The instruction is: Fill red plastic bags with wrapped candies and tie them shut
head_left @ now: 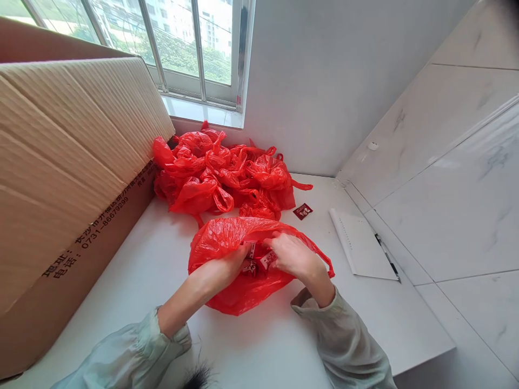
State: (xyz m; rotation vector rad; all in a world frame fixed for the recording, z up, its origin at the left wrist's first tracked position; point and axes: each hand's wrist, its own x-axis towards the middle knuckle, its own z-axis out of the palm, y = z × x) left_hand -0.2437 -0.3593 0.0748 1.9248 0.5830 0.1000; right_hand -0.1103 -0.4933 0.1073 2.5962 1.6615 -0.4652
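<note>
A red plastic bag (239, 300) lies on the white table in front of me with its mouth spread wide. Both my hands reach inside it. Several small red packets (248, 267) with pale printing show in the bag between them. My left hand (229, 262) comes in from the left, and its fingers are hidden in the bag. From the right, my right hand (291, 255) has its fingers bent against a small packet (267, 260) and seems to pinch it; the fingertips are partly hidden.
Several knotted red bags (227, 173) are heaped by the wall. A dark red packet (303, 211) lies beside them. At the right are a notebook (360, 243) and a pen (388, 258). A large cardboard box (81, 151) stands at the left, below a barred window (194, 48).
</note>
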